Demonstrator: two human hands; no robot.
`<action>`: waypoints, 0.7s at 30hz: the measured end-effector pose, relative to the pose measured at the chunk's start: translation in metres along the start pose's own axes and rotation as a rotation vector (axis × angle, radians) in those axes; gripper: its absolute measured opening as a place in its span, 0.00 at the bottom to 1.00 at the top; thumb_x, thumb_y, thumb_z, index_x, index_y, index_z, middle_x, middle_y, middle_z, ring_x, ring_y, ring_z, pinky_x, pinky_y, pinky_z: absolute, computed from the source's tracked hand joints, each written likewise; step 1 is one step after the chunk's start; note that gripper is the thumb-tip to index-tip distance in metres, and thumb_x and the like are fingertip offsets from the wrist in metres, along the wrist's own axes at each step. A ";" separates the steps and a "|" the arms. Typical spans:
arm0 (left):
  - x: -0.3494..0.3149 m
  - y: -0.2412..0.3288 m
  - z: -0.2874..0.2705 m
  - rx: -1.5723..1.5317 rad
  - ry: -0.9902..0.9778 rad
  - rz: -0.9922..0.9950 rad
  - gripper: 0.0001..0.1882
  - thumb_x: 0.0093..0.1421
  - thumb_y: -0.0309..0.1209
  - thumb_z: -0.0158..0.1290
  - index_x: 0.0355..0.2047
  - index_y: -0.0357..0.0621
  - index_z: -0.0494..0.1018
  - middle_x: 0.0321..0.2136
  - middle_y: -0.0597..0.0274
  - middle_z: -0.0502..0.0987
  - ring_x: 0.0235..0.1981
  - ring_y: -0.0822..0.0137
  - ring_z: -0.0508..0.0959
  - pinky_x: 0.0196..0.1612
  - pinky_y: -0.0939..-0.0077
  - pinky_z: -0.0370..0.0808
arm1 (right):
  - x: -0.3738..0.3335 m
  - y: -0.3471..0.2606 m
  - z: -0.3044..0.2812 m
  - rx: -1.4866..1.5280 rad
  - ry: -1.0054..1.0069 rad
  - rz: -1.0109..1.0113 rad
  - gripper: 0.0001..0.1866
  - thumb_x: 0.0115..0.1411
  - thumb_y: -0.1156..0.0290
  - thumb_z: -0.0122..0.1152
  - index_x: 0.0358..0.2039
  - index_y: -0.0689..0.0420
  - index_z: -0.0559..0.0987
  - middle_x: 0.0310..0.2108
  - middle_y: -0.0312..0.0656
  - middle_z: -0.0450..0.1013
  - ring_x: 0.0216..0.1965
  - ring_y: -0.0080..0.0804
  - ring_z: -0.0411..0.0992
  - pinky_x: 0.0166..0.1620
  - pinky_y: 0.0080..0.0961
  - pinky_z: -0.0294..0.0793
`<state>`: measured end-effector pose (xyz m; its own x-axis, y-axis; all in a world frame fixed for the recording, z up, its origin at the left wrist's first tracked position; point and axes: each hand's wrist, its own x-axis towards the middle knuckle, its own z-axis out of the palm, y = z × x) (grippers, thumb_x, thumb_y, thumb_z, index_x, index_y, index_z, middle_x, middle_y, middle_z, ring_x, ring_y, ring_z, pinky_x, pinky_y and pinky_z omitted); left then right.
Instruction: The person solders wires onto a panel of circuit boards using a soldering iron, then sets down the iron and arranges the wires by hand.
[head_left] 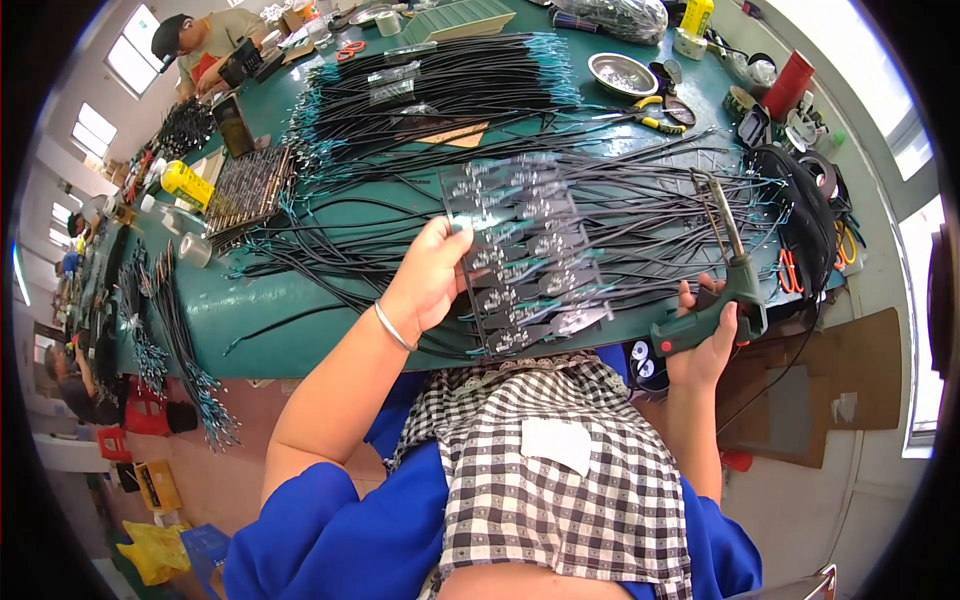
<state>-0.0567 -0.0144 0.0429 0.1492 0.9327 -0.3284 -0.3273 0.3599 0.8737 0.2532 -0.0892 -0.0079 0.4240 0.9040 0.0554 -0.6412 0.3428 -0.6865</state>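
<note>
My left hand (pixel 432 272) grips the left edge of a dark circuit-board panel (pixel 495 300), thumb on top. The panel is see-through in places and motion-blurred, with small white markings and teal wire ends along it. Black cables (pixel 660 235) with teal ends fan out to its right, and it is tilted up above the green table. In my right hand (pixel 712 340) is a dark green, pistol-shaped soldering gun (pixel 742 290). Fingers wrap its handle, and its long metal tip points away from me, over the cables and apart from the panel.
A large bundle of black cables (pixel 440 90) lies across the far table (pixel 290 325). Pliers (pixel 660 125), a metal bowl (pixel 622 75) and a red cylinder (pixel 788 87) stand at the far right. A yellow bottle (pixel 187 184) is at left. Another person (pixel 215 50) works at the far left.
</note>
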 end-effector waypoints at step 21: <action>0.170 0.117 -0.025 1.852 -0.143 0.583 0.20 0.47 0.21 0.51 0.43 0.41 0.71 0.39 0.52 0.71 0.44 0.51 0.72 0.50 0.63 0.70 | 0.039 -0.004 0.047 -0.010 0.109 0.036 0.22 0.62 0.54 0.50 0.50 0.55 0.65 0.44 0.45 0.69 0.30 0.28 0.73 0.58 0.40 0.63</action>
<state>-0.0927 0.1873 0.0806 0.4972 0.8668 0.0380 0.8595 -0.4981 0.1151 0.2421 -0.0433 0.0316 0.4682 0.8823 -0.0487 -0.6510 0.3072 -0.6941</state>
